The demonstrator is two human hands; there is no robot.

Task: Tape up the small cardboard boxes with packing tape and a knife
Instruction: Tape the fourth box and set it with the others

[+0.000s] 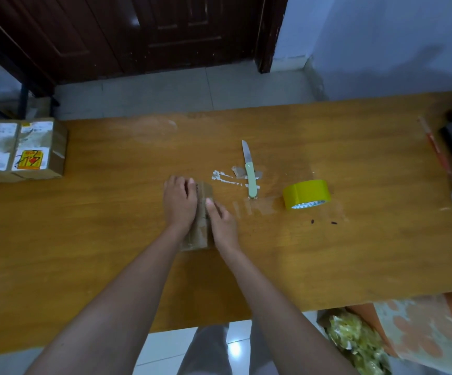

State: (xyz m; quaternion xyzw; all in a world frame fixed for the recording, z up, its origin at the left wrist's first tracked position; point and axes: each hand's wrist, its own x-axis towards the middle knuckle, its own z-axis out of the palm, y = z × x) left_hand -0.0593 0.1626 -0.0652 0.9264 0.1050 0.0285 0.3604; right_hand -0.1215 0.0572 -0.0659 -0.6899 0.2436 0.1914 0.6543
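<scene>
Nearest the camera, two bare forearms reach forward over the near edge of the wooden table [84,226]; below that edge a grey trouser leg shows, and at the lower right sits a bag of yellowish-green stuff [354,345]. The arms meet at the small cardboard box [201,209], which lies on the table a little left of centre, long side running away from the person; the left hand [180,203] lies flat over its left side and top, fingers fairly straight and close together, pressing down; the right hand [220,220] rests against its right side, fingers extended along the cardboard, the thumb on top near the far end; neither hand plainly curls round the box. Glossy strips on the cardboard suggest tape already laid, so the step looks like smoothing it down. The box is probably light and fairly stiff, though its walls may dent under hard pressure; taped faces will be slick, so holding it by two opposite sides seems safest. Just beyond and to the right, a knife [249,171] with a pale green handle lies open, blade pointing away, atop scraps of tape; further right stands the yellow roll of packing tape [306,194], well apart from both hands. At the far left edge rest taped, labelled boxes [21,150]; beyond the table, a dark door.
</scene>
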